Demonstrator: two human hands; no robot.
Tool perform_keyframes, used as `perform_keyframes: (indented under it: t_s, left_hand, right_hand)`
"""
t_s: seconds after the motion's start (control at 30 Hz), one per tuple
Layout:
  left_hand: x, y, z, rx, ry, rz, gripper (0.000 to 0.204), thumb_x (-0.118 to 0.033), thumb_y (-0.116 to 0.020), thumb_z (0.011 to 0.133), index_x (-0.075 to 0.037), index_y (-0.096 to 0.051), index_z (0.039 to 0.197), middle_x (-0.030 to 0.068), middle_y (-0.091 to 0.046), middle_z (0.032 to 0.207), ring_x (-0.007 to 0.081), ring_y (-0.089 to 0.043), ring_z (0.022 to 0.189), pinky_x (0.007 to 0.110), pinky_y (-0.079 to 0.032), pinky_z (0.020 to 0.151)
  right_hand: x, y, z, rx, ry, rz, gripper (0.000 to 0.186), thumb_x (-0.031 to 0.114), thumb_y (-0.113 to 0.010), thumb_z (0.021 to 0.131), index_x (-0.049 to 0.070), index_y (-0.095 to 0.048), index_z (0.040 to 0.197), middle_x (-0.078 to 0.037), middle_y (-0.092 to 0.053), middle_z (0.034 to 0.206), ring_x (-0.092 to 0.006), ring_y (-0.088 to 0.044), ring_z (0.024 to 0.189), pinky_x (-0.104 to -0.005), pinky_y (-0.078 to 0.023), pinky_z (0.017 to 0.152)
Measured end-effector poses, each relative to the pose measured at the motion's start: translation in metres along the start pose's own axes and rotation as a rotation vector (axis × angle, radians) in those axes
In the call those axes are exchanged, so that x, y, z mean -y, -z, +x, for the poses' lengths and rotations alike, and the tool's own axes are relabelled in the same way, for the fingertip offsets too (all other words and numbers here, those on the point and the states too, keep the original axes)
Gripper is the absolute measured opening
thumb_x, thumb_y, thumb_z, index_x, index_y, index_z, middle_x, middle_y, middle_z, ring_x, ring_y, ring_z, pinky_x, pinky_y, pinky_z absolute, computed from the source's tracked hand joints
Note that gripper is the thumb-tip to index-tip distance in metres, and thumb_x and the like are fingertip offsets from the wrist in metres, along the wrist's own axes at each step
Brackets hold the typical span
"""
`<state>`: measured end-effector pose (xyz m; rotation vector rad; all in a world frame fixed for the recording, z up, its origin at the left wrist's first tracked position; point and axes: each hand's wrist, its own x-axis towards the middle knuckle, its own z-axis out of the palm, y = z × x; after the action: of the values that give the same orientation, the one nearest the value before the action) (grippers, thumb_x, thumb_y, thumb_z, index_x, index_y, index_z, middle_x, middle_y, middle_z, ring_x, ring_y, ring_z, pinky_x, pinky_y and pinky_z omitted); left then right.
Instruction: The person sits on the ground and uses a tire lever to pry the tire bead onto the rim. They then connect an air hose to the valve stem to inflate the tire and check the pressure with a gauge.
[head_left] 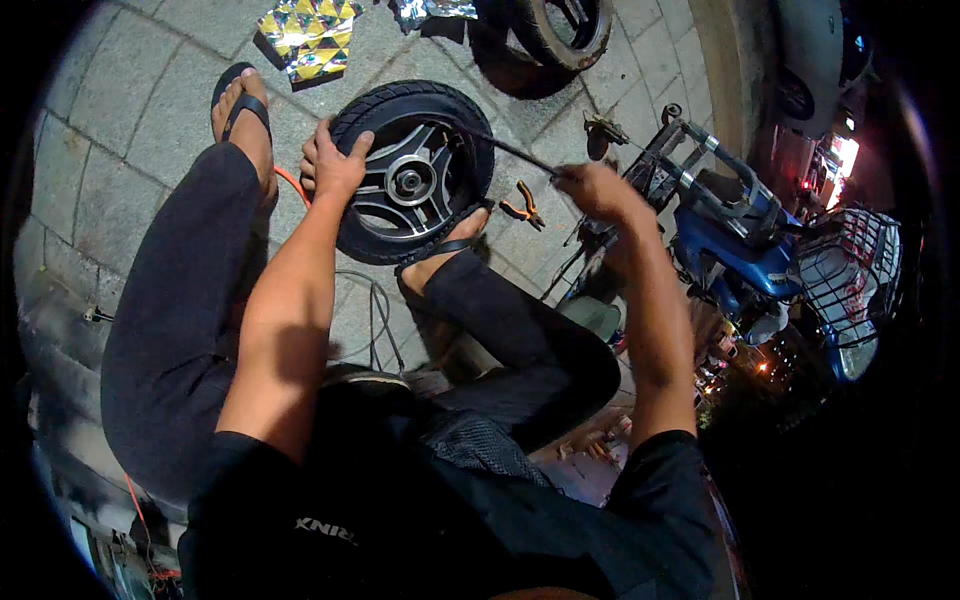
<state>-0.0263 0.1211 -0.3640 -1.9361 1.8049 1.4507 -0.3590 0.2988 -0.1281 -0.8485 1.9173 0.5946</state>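
Note:
A scooter wheel with a spoked metal rim [384, 183] and a black tyre [470, 107] lies on the paving between my feet. My left hand [335, 160] grips the tyre's left side, thumb over the sidewall and fingers around the outer edge. In my right hand [598, 192] is a long dark tyre lever [523, 155]. Its far end reaches the upper right of the rim, at the tyre's inner edge; the exact contact is too dark to make out. Orange-and-black pliers [521, 207] rest on the ground just right of the wheel.
Another tyre [560, 35] lies at the far side, near yellow-and-silver foil packaging [312, 38]. A partly dismantled blue scooter [735, 250] with a wire basket [845, 258] stands at the right. An orange hose [292, 184] and a grey cable [376, 310] run near the wheel.

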Motion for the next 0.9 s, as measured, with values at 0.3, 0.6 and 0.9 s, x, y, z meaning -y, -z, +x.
perform_keyframes:
  t_s: [0.3, 0.6, 0.9]
  left_hand:
    - [0.004, -0.001, 0.001, -0.016, -0.017, -0.021, 0.097, -0.068, -0.077, 0.081, -0.029, -0.037, 0.16, 0.0154, -0.031, 0.163, 0.0468, -0.026, 0.147, 0.064, -0.015, 0.119]
    - [-0.053, -0.019, 0.0, -0.119, -0.394, 0.358, 0.095, -0.062, -0.076, 0.085, -0.024, -0.035, 0.163, 0.0174, -0.034, 0.164, 0.0442, -0.025, 0.153, 0.073, -0.014, 0.118]
    - [-0.144, -0.027, 0.006, 0.095, -0.232, 0.573, 0.104, -0.075, -0.078, 0.073, -0.027, -0.042, 0.158, 0.0138, -0.038, 0.162, 0.0402, -0.028, 0.153, 0.078, -0.013, 0.116]
  right_hand:
    - [0.011, 0.133, 0.088, -0.15, 0.157, -0.389, 0.052, 0.058, -0.07, 0.091, 0.009, -0.078, 0.103, -0.018, -0.076, 0.096, -0.0377, -0.073, 0.093, -0.0471, -0.057, 0.081]
    - [0.021, 0.148, 0.11, -0.27, 0.259, -0.612, 0.068, 0.073, -0.066, 0.089, 0.006, -0.077, 0.088, -0.019, -0.074, 0.083, -0.0414, -0.072, 0.083, -0.0491, -0.058, 0.074]
    - [-0.013, 0.141, 0.158, -0.25, 0.292, -0.521, 0.085, 0.085, -0.064, 0.082, 0.001, -0.069, 0.067, -0.02, -0.066, 0.066, -0.0428, -0.069, 0.068, -0.0496, -0.056, 0.064]
